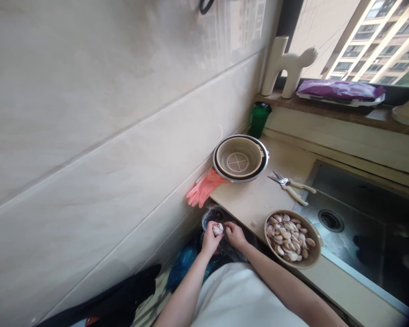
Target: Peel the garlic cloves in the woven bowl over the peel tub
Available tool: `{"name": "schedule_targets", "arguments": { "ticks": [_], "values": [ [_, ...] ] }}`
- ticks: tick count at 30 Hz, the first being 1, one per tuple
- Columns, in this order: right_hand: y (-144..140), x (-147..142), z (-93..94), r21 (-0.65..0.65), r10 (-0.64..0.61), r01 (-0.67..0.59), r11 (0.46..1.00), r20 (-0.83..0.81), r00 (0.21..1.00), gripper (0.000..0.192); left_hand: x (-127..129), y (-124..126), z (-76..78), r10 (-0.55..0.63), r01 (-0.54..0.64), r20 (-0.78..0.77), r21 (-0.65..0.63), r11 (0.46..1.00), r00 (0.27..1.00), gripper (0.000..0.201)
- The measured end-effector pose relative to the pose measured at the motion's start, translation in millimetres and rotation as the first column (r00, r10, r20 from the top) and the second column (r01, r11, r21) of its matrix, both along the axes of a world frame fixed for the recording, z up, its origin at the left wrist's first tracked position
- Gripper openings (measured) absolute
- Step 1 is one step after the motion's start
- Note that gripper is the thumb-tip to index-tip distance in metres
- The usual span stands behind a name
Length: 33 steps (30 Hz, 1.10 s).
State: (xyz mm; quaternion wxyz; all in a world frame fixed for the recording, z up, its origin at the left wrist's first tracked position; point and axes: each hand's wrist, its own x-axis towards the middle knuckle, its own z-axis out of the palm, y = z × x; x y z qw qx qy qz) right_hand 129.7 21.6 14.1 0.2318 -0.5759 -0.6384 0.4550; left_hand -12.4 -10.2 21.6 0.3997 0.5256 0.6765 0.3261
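Observation:
A whitish garlic bulb point(217, 229) sits in the fingers of my left hand point(210, 239), which is closed round it. Just to its right, my right hand point(236, 235) is closed, thumb and fingertips pinched together; whatever they hold, if anything, is too small to make out. Both hands are above a bin lined with a clear plastic bag point(211, 213), beside the counter edge. To the right, a beige basket point(316, 260) full of loose garlic cloves point(289, 236) stands on the counter by the sink.
Scissors with cream handles point(289, 184) lie on the counter point(238, 200), jaws apart. Behind are a beige colander point(239, 156) nested in a larger bowl, pink rubber gloves point(204, 187) and a green cup point(259, 119). The steel sink point(357, 236) is at right; a tiled wall point(122, 159) bounds the left.

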Motion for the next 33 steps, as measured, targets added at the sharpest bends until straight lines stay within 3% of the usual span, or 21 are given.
{"name": "schedule_targets", "arguments": {
  "ticks": [7,15,20,23,27,30,33],
  "values": [
    [-6,0,25.3,0.082,0.149,-0.148,0.986,-0.014,0.989,0.029,7,-2,23.5,-0.150,0.149,0.027,0.039,0.988,0.988,0.029],
    [-19,15,75.0,0.157,0.066,-0.081,0.984,0.099,0.993,0.026,28,-7,82.2,-0.226,0.218,0.134,0.070,0.973,0.965,0.024],
    [-20,28,99.6,0.145,-0.018,0.010,0.989,0.053,0.998,0.028,45,-6,96.7,-0.231,0.214,0.126,0.132,0.968,0.965,0.028],
    [-21,31,107.1,0.093,-0.050,0.067,0.993,-0.173,0.984,0.028,47,-4,97.2,-0.164,0.150,0.111,0.128,0.980,0.980,0.030],
    [-23,22,93.4,-0.189,-0.240,0.164,0.968,-0.520,0.820,0.032,44,-6,84.3,-0.118,0.104,0.148,0.099,0.990,0.982,0.035],
    [-24,8,68.1,-0.353,-0.420,0.258,0.899,-0.529,0.737,0.036,47,-13,62.0,-0.024,0.011,0.312,0.043,0.999,0.950,0.034],
    [-24,-4,42.9,-0.377,-0.474,0.313,0.872,-0.491,0.731,0.037,49,-20,39.2,0.090,-0.090,0.418,-0.019,0.996,0.904,0.036]
  ]
}}
